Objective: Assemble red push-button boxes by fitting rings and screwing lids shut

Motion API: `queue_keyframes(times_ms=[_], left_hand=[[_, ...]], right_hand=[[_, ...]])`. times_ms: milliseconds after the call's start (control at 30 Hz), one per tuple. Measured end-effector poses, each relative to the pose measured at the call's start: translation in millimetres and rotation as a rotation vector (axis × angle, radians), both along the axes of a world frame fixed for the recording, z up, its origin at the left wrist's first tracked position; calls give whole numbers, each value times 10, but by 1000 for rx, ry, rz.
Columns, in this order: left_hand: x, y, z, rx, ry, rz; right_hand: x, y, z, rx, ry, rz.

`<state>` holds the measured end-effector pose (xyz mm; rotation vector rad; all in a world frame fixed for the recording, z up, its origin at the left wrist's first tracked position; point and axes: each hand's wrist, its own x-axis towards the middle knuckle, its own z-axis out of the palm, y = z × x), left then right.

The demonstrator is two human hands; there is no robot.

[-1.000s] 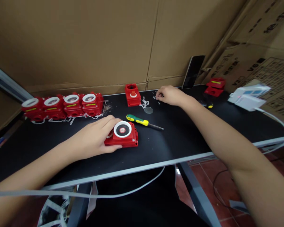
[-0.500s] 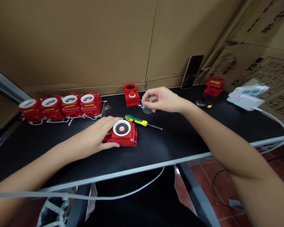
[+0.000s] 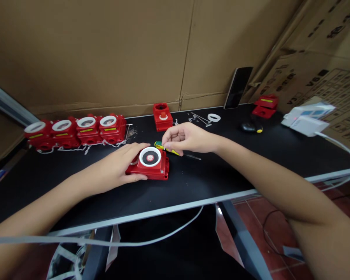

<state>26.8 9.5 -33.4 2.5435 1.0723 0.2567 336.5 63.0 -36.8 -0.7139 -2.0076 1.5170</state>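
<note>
My left hand (image 3: 126,165) is wrapped round a red box-shaped housing (image 3: 156,171), pressing it on the black table. A white ring (image 3: 142,162) surrounds a dark round window with a red and white emblem on top of the housing. Just right of it my right hand (image 3: 185,137) hovers over a green and yellow screwdriver (image 3: 175,152), partly covering it. Thumb and fingertips are pinched together; what they hold, if anything, is hidden. Behind them stands another red housing (image 3: 163,123) with an open round hole and a red knob.
Several red housings (image 3: 87,134) with white rings and white cords line the left back. A loose white ring (image 3: 214,118) and small screws (image 3: 193,116) lie behind my right hand. A phone (image 3: 238,87), a dark tool (image 3: 247,127), red parts (image 3: 265,105) and a white device (image 3: 306,118) are farther right.
My right hand has moved left and towards me, from beside the rear housing to above the screwdriver. A clear disc seen under its fingers earlier no longer shows. My left hand stays put.
</note>
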Motion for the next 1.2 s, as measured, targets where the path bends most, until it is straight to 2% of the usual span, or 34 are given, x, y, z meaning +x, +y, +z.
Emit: queue_keyframes(times_ms=[167, 833, 1100, 1200], left_hand=[[5, 6, -10, -8, -6, 1], [-1, 6, -39, 28, 5, -13], [-5, -9, -31, 27, 24, 1], [1, -13, -22, 29, 29, 8]], right_hand=[[-33, 6, -61, -12, -54, 16], [-29, -6, -83, -30, -60, 16], [38, -56, 48, 215, -263, -13], [92, -27, 85, 483, -427, -94]])
